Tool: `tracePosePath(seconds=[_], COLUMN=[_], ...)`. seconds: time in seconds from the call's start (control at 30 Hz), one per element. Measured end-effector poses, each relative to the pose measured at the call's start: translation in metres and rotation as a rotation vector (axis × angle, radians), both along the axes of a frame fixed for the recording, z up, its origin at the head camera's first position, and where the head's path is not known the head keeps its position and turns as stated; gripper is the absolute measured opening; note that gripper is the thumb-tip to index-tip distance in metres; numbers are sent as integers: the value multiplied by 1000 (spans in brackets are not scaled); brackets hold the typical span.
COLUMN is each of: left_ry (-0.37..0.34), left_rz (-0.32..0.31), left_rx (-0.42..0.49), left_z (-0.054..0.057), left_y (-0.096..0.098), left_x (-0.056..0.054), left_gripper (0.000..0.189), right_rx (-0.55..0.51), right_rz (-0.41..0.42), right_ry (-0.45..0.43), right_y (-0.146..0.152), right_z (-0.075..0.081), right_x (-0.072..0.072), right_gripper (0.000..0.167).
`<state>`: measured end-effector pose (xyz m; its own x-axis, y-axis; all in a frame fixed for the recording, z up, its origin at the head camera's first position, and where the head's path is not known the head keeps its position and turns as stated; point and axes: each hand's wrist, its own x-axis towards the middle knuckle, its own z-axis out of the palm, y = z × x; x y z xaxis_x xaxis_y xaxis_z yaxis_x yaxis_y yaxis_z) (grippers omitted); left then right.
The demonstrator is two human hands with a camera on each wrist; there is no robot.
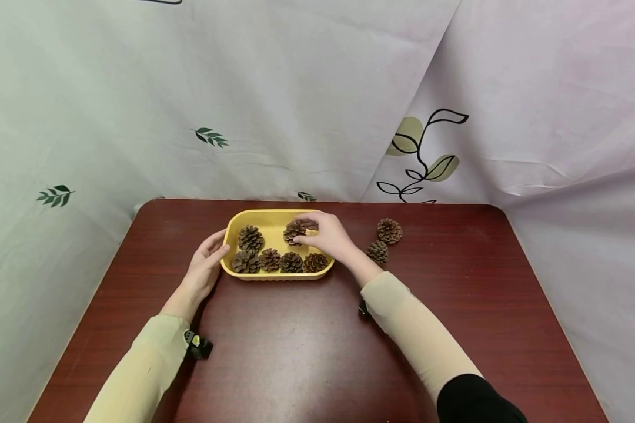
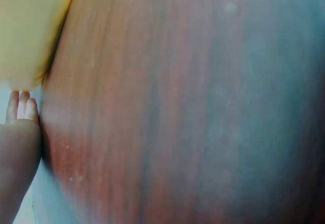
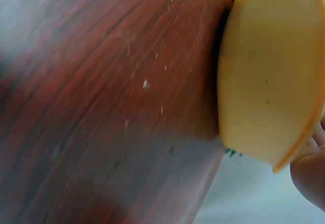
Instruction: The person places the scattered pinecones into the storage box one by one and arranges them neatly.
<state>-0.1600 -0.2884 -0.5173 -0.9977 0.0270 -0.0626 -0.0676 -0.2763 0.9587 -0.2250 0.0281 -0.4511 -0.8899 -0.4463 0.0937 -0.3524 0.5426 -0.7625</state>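
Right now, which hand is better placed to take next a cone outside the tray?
Probably the right hand: nearer the outside cones, once it releases its held cone. The left hand, farther away, grips the tray.

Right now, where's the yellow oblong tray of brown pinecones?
In the head view, the tray sits left of centre, near the far edge of the dark red wooden table, the left hand gripping its left end.

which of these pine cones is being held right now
The pine cone at the back right of the yellow tray: it alone is pinched, by the right hand.
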Motion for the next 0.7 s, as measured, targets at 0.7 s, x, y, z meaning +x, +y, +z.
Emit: tracePosePath(seconds=[0.7], left_ry=[6], left_rz=[-2], left_rx=[0], left_z=[0], left_y=[0], left_x=[0], left_gripper=[36], right_rx=[74], right_rz=[18], right_ry=[-58], right_y=[-40], right_z=[-16], right_x=[-8], right_gripper=[53])
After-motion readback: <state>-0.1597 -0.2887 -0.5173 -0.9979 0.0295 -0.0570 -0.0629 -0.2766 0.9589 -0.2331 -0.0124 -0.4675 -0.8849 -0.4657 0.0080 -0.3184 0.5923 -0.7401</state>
